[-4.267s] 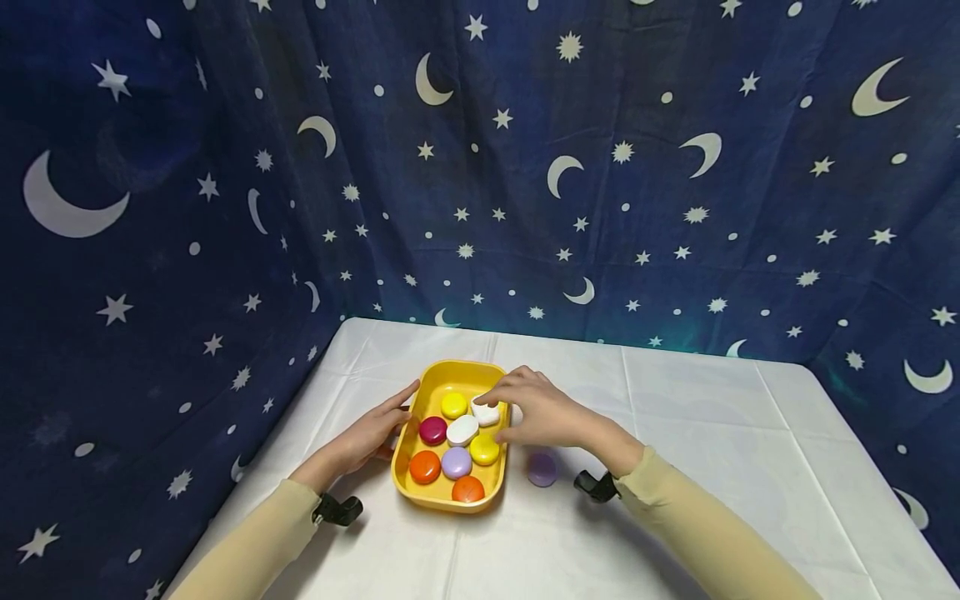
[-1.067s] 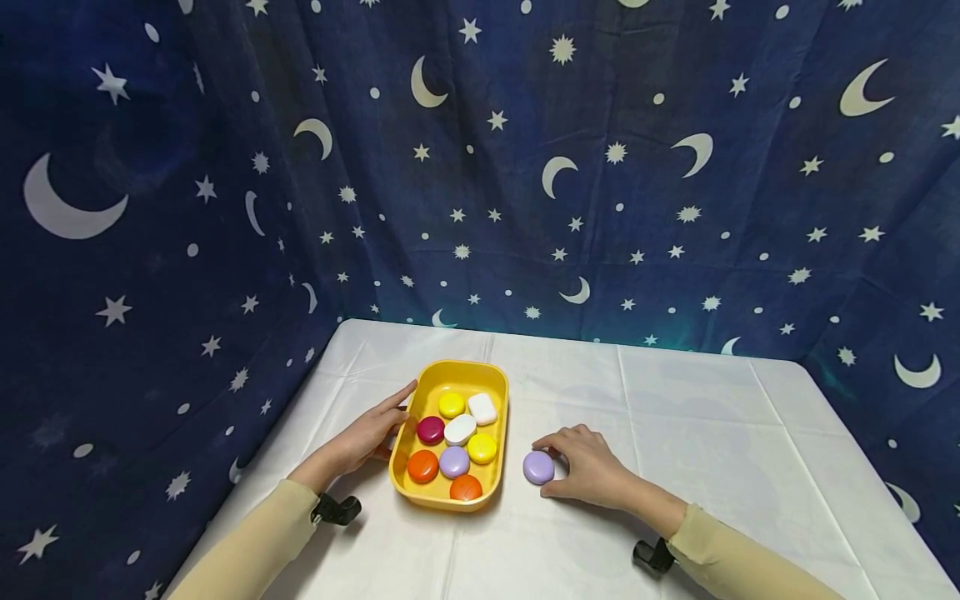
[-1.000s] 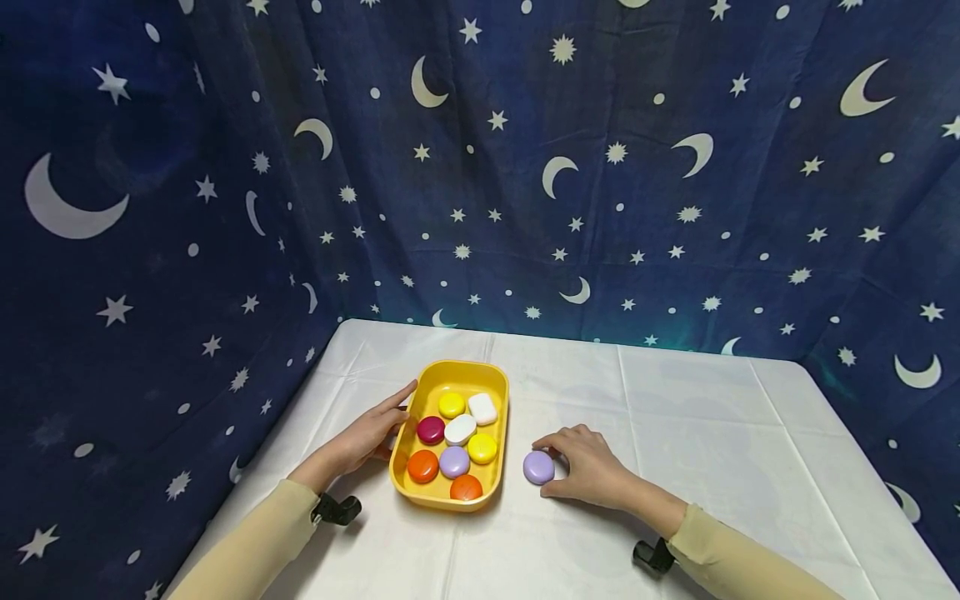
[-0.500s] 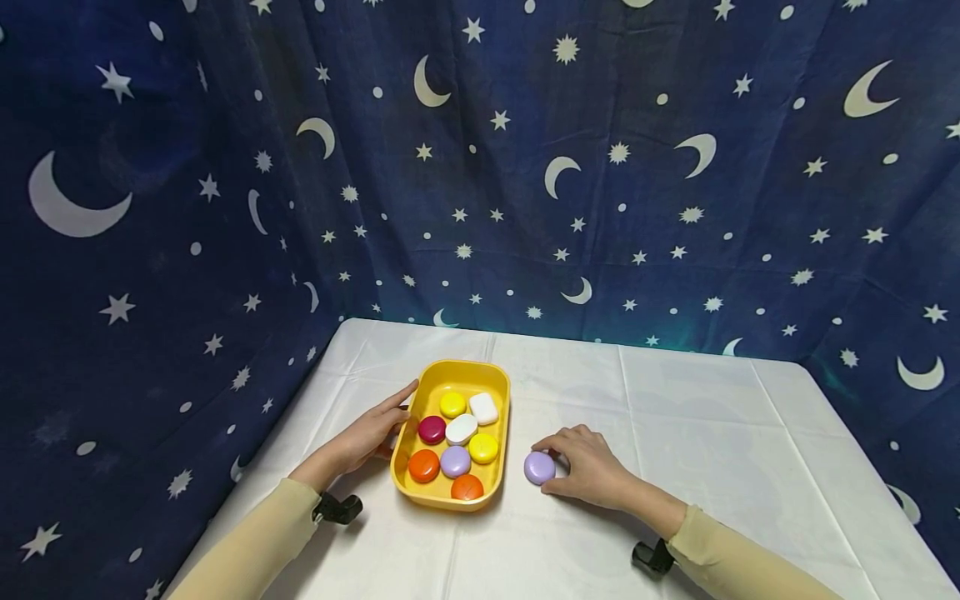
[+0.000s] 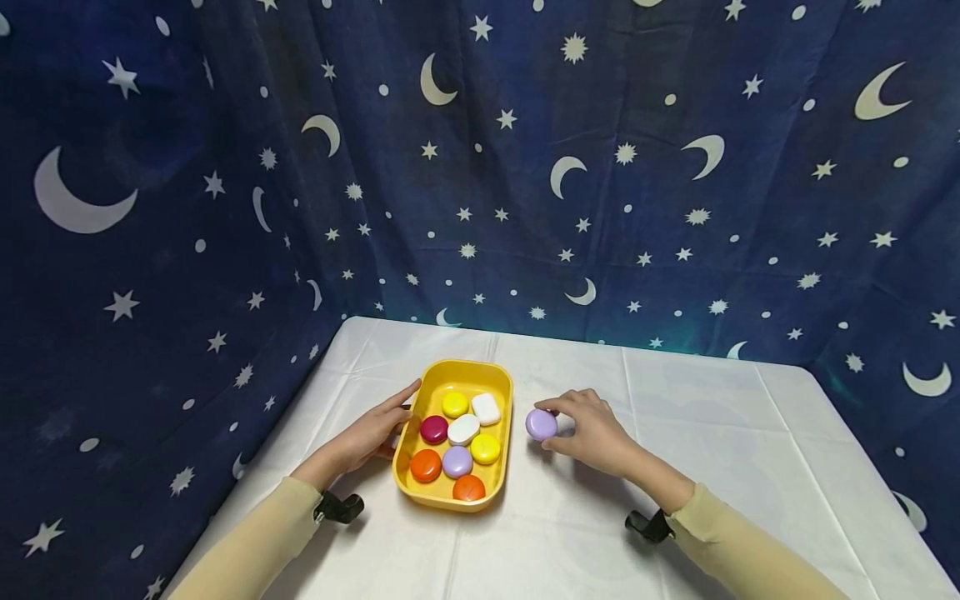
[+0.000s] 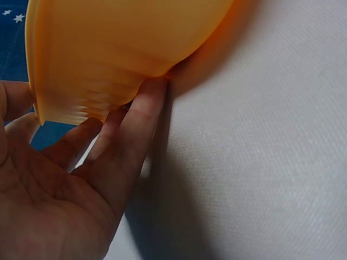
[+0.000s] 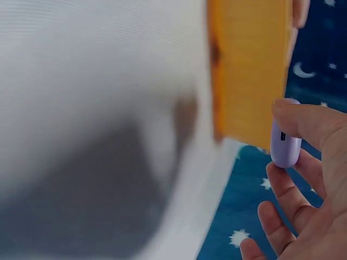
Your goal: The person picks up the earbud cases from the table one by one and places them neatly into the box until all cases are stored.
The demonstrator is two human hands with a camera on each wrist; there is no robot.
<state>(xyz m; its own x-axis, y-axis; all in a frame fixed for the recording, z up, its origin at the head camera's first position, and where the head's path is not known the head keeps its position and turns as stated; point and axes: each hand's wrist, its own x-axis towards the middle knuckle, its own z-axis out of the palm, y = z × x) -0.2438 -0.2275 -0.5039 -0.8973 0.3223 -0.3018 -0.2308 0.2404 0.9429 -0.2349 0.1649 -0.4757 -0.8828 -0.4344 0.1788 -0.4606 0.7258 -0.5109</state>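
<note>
At the left side of a yellow tray (image 5: pixel 507 454), my left hand (image 5: pixel 367 433) holds its edge, thumb at the rim. In the left wrist view its other fingers (image 6: pixel 143 108) lie against the outer wall. To the right of the tray my right hand (image 5: pixel 596 433) pinches a lavender earbud case (image 5: pixel 541 424) by thumb and fingers. The right wrist view shows a small dark slot in this case (image 7: pixel 284 146), with the remaining fingers loosely bent below it. In the head view the case appears raised off the table.
The tray contains several rounded, similar cases: yellow (image 5: pixel 485 449), white (image 5: pixel 463 430), dark red (image 5: pixel 434 429), orange (image 5: pixel 426 466) and lavender (image 5: pixel 457 462). They all stand on a table with a white cloth (image 5: pixel 697 467). A dark blue star-and-moon curtain (image 5: pixel 525 183) hangs behind and to the left.
My right hand moved from above the tray to the lavender case on the table, then lifted it and shifted away from me. The left hand stays at the tray.
</note>
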